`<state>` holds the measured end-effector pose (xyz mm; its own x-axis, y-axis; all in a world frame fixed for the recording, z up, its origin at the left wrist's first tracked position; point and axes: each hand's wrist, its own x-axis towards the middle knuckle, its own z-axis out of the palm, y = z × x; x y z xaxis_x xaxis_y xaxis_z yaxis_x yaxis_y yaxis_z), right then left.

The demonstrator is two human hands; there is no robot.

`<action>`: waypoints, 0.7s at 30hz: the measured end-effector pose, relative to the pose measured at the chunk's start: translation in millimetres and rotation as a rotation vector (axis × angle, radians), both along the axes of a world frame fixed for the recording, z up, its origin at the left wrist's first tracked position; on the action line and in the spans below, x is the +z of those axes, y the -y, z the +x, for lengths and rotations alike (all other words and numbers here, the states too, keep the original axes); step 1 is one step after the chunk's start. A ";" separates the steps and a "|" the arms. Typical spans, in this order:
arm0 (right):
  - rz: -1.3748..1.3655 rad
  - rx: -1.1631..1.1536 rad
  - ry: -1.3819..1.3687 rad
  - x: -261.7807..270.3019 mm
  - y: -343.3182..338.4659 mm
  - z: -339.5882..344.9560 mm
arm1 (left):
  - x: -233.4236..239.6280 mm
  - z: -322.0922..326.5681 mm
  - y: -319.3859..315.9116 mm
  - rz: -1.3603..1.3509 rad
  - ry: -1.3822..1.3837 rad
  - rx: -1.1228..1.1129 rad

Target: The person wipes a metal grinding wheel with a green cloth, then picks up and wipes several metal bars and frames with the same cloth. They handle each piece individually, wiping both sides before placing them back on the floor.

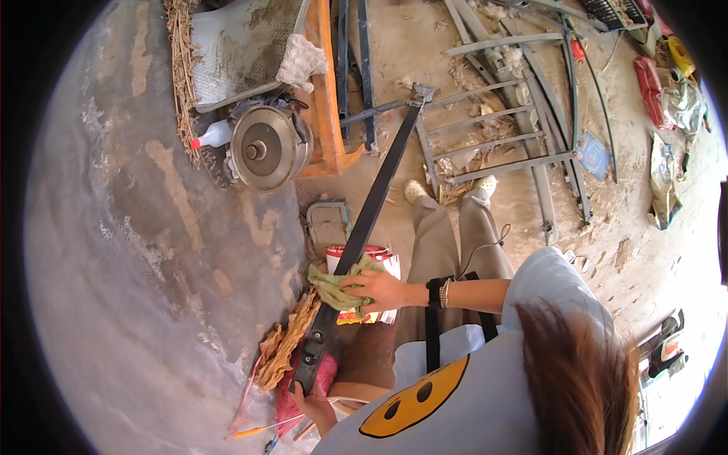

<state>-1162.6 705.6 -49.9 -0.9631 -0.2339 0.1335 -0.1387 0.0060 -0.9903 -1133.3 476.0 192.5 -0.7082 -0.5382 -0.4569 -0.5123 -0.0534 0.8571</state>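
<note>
A long black metal bar point(376, 196) slants across the view in front of me. My left hand point(316, 405) grips its near end, beside a bracket point(310, 358) with bolt heads or knobs. My right hand point(372, 289) presses a crumpled green cloth point(341, 287) onto the bar's lower middle, fingers spread over the cloth. At the far end of the bar is a grey metal fitting point(421, 94), close to a grey metal frame with rungs point(483, 119). A black band point(436, 293) is on my right wrist.
A lidded metal pot point(261, 149) and a white bottle with a red cap point(213, 135) are at left, by an orange metal piece point(324, 96). Metal lengths point(546, 108) lie on the littered floor. A printed bag point(389, 261), brown crumpled material point(287, 347) and an orange-handled tool point(250, 432) are near.
</note>
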 end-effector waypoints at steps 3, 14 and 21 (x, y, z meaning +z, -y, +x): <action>-0.199 -0.030 0.092 1.5 -8.6 12.2 | 8.3 -0.5 -4.9 -0.064 0.066 0.053; -1.183 0.208 1.248 -3.8 -46.3 19.5 | 49.7 -11.1 -47.2 -0.094 0.006 -0.219; -1.332 -0.122 1.339 9.5 -16.2 10.4 | 58.4 3.8 -75.1 -0.200 0.096 -0.167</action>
<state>-1152.2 721.8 -40.4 -0.5724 -0.5555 -0.6031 0.5634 -0.8008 0.2029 -1129.5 551.1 250.9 -0.7532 -0.5042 -0.4226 -0.5791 0.2036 0.7894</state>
